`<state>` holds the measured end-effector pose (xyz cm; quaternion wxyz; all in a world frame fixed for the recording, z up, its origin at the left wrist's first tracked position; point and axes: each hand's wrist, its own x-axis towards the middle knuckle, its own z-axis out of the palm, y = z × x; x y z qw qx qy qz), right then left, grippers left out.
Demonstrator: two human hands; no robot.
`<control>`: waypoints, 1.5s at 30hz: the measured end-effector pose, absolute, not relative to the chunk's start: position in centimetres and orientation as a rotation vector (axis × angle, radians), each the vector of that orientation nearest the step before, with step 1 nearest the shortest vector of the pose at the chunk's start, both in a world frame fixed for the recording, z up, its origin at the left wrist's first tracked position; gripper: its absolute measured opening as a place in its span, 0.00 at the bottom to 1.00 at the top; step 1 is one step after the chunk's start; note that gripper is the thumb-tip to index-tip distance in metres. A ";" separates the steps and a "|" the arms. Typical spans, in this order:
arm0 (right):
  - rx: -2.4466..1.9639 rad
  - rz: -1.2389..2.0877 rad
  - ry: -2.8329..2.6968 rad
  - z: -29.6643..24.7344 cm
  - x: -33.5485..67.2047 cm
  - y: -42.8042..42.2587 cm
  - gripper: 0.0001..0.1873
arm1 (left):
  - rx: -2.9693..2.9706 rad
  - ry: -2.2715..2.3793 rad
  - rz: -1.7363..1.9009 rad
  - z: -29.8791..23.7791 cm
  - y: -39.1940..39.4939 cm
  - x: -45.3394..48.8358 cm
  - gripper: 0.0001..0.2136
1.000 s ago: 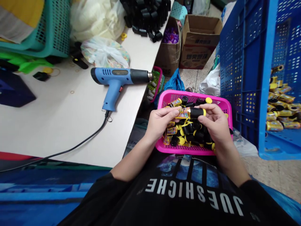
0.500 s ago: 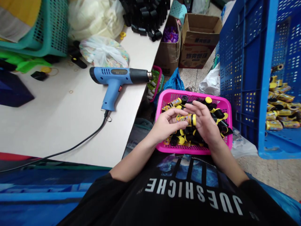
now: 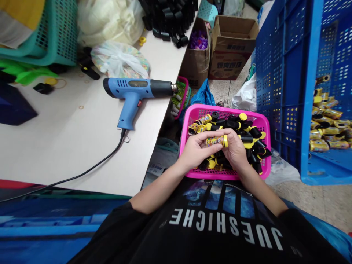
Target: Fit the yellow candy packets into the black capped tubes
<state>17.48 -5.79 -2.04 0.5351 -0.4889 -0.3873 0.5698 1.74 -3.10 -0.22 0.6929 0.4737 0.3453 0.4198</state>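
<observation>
Above a pink basket [image 3: 189,112], my left hand [image 3: 194,152] is closed around a small yellow printed tube [image 3: 216,141] lying roughly level, thumb in front and fingers behind. At its yellow right end, my right hand [image 3: 235,150] closes with bent fingers against the rim. Part of the tube's back is hidden by the fingers. Under both hands the basket holds a heap of black cylinders [image 3: 233,124] with yellow caps and several yellow printed tubes [image 3: 205,119].
A blue heat gun [image 3: 130,97] lies on the white table [image 3: 90,146] to the left, its cord trailing down. At right a large blue crate [image 3: 304,110] holds several yellow tubes [image 3: 330,124]. Cardboard boxes [image 3: 228,55] stand behind, and black cylinders [image 3: 172,18] sit on the table.
My right hand has gone from spread fingers beside the tube to closing on its yellow end. My left hand keeps its hold in nearly the same place.
</observation>
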 end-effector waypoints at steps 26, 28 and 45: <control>-1.027 1.432 -1.026 -2.7 17.4 -6.0 0.33 | 1.256 0.750 1.055 0.3 -3.9 2.0 0.16; -1.041 1.446 -1.145 -2.1 18.3 -5.6 0.28 | 1.331 0.800 1.002 0.3 -3.3 1.2 0.17; -1.925 0.347 -2.706 1.9 17.7 2.7 0.14 | 2.070 1.359 1.006 -2.9 4.6 -3.4 0.12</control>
